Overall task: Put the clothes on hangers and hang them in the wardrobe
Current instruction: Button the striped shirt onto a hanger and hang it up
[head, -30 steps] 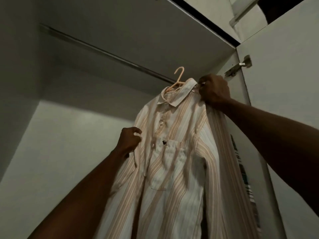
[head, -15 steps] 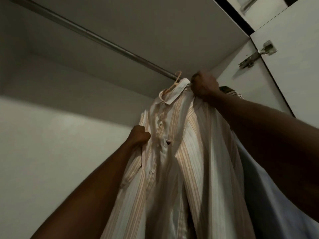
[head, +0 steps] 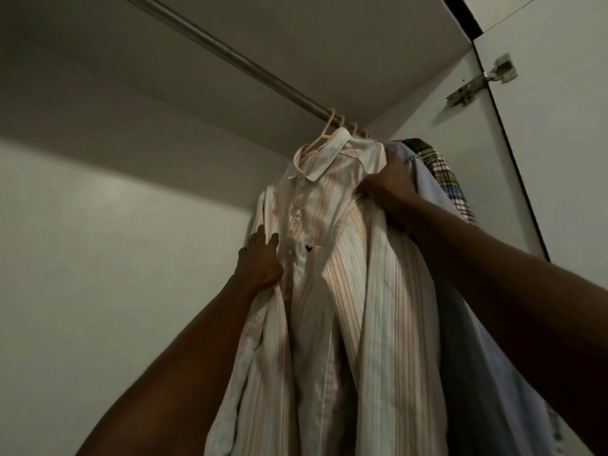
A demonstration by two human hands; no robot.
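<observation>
Overhead, left hand (head: 260,261) presses flat against striped shirt (head: 345,274); right hand (head: 388,185), fingers curled, grips its shoulder.

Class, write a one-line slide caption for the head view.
Striped shirt on a peach hanger hooked over the wardrobe rail, left hand and right hand on it.

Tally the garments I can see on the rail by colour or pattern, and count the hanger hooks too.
Striped shirt, cream and peach: 1
Light blue shirt: 1
Plaid shirt: 1
Total garments showing: 3
Peach hanger hooks on the rail: 4, so one garment may be hidden.
</observation>
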